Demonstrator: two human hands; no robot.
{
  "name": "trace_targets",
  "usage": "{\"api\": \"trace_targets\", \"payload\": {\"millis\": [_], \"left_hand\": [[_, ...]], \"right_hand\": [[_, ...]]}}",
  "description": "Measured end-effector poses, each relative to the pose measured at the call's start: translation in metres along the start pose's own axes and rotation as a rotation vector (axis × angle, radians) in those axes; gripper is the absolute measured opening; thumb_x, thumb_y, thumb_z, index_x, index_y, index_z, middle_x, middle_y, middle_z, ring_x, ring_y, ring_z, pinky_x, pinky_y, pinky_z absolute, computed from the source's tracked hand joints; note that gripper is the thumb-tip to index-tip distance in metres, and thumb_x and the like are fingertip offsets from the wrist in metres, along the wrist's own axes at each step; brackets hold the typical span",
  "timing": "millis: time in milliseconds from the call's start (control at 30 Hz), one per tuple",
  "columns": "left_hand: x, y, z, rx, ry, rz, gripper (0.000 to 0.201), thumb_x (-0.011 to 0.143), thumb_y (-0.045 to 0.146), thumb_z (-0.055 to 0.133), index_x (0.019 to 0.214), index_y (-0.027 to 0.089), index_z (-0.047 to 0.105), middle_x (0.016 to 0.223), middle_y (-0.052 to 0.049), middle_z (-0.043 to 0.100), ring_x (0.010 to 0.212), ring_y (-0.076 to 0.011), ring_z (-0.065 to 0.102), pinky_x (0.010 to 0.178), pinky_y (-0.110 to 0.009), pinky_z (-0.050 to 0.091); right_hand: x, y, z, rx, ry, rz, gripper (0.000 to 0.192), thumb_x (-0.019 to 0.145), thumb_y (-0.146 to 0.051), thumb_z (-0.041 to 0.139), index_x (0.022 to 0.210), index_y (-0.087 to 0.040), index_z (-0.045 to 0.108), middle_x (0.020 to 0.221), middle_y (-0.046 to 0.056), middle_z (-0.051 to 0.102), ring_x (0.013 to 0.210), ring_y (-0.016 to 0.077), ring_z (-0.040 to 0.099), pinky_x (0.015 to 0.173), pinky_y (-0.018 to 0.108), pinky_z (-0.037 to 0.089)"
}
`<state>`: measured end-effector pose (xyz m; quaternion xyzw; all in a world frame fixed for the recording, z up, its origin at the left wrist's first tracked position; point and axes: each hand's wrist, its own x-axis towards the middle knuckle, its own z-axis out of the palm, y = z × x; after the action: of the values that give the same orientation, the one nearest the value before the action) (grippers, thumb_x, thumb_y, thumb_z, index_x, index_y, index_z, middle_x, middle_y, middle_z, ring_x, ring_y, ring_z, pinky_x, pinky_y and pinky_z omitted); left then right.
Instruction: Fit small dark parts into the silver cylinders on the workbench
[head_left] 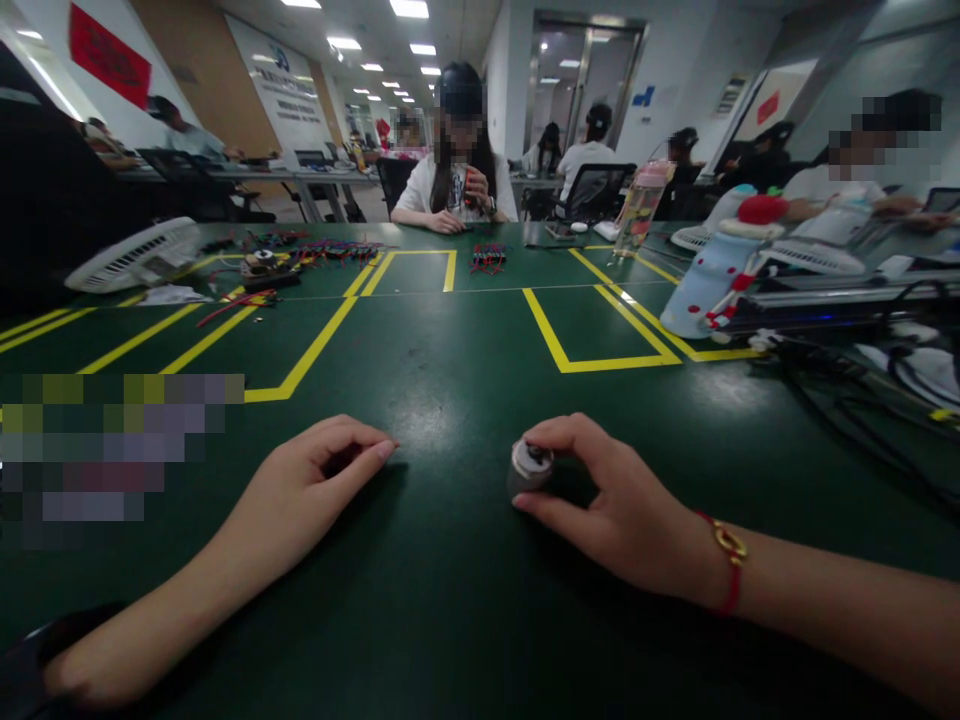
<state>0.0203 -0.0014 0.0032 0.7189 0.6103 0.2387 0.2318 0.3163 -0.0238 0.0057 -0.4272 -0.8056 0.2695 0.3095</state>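
Between the thumb and fingers of my right hand (630, 510) stands a small electric motor (527, 476), a short grey metal cylinder with a pale end face and a dark bit on top. It is upright on the green table (442, 590), or just over it. To its left, my left hand (304, 500) is closed in a pinch, thumb against forefinger, a little above the tabletop. Whatever those fingertips hold, if anything, is too small to make out. A gap separates the left fingertips from the motor.
Yellow tape lines (562, 335) mark the table. A blue bottle (701, 285), black cables (847, 400) and a clear pink-lidded bottle (637, 215) are on the right. Wired parts (341, 250) and a white fan (139, 262) lie far left. Opposite sits a person (416, 195).
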Motion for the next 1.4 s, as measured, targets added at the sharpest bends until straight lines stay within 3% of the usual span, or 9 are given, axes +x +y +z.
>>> {"api": "trace_targets", "payload": {"millis": [133,267,367,467,667,800,1067,1233,1400], "left_hand": [[0.002,0.010,0.003,0.042,-0.009,0.026,0.028,0.087,0.049,0.056,0.095,0.026,0.071,0.100,-0.003,0.068,0.091,-0.0227,0.063,0.076,-0.032,0.049],[0.000,0.050,0.016,-0.045,-0.028,0.198,0.024,0.089,0.042,0.057,0.105,0.029,0.070,0.104,-0.003,0.064,0.089,-0.0200,0.061,0.074,-0.031,0.050],[0.001,0.079,0.028,-0.140,-0.093,0.337,0.020,0.091,0.029,0.056,0.103,0.030,0.071,0.103,-0.001,0.062,0.095,-0.0174,0.059,0.084,-0.031,0.048],[0.003,0.092,0.036,-0.209,-0.101,0.358,0.015,0.089,0.024,0.060,0.093,0.027,0.074,0.099,-0.001,0.060,0.093,-0.0152,0.059,0.081,-0.027,0.047],[0.002,0.092,0.032,-0.266,-0.072,0.323,0.012,0.088,0.023,0.063,0.089,0.027,0.074,0.093,0.002,0.060,0.089,-0.0139,0.059,0.078,-0.026,0.046],[0.003,0.082,0.028,-0.254,-0.005,0.266,0.011,0.088,0.032,0.063,0.089,0.028,0.073,0.092,0.002,0.060,0.088,-0.0143,0.059,0.079,-0.028,0.045],[0.011,0.056,0.050,0.011,-0.210,0.331,0.012,0.084,0.035,0.067,0.091,0.034,0.077,0.091,0.000,0.063,0.089,-0.0190,0.058,0.080,-0.032,0.043],[0.009,0.048,0.018,-0.122,-0.168,0.146,0.026,0.088,0.045,0.060,0.107,0.031,0.072,0.101,0.001,0.065,0.088,-0.0172,0.061,0.075,-0.028,0.044],[0.001,0.012,-0.013,-0.133,-0.058,-0.147,0.035,0.087,0.054,0.054,0.102,0.026,0.069,0.100,0.001,0.068,0.090,-0.0201,0.061,0.076,-0.029,0.041]], "right_hand": [[0.000,0.003,0.009,0.049,-0.059,0.026,0.043,0.080,-0.039,0.066,0.117,-0.026,0.049,0.113,0.005,0.061,0.099,0.0158,0.061,0.087,0.035,0.052],[-0.001,0.008,0.009,0.173,-0.046,0.055,0.059,0.076,-0.037,0.071,0.125,-0.024,0.041,0.119,0.006,0.058,0.107,0.0156,0.059,0.094,0.032,0.050],[0.001,0.009,0.009,0.190,-0.072,0.049,0.053,0.078,-0.030,0.068,0.123,-0.024,0.043,0.115,0.004,0.059,0.101,0.0125,0.060,0.088,0.028,0.050],[0.003,0.008,0.009,0.156,-0.100,0.041,0.045,0.078,-0.029,0.067,0.118,-0.025,0.048,0.110,0.001,0.060,0.093,0.0098,0.059,0.080,0.024,0.049],[0.004,0.006,0.008,0.130,-0.121,0.054,0.038,0.079,-0.031,0.067,0.114,-0.025,0.053,0.106,-0.002,0.061,0.089,0.0087,0.058,0.078,0.024,0.047],[0.003,0.006,0.006,0.080,-0.047,0.094,0.036,0.077,-0.030,0.067,0.110,-0.025,0.054,0.103,-0.002,0.061,0.088,0.0091,0.057,0.076,0.024,0.047],[0.004,0.003,0.005,0.076,-0.020,0.099,0.034,0.077,-0.031,0.067,0.108,-0.023,0.054,0.101,0.000,0.063,0.086,0.0103,0.059,0.075,0.025,0.049],[0.003,0.022,-0.039,-0.059,0.195,0.236,0.040,0.075,-0.041,0.068,0.107,-0.020,0.056,0.103,0.006,0.065,0.089,0.0161,0.062,0.078,0.032,0.051],[-0.014,0.090,-0.117,-0.408,0.498,0.563,0.050,0.067,-0.048,0.072,0.105,-0.018,0.058,0.096,0.007,0.066,0.078,0.0181,0.062,0.071,0.033,0.049]]}}
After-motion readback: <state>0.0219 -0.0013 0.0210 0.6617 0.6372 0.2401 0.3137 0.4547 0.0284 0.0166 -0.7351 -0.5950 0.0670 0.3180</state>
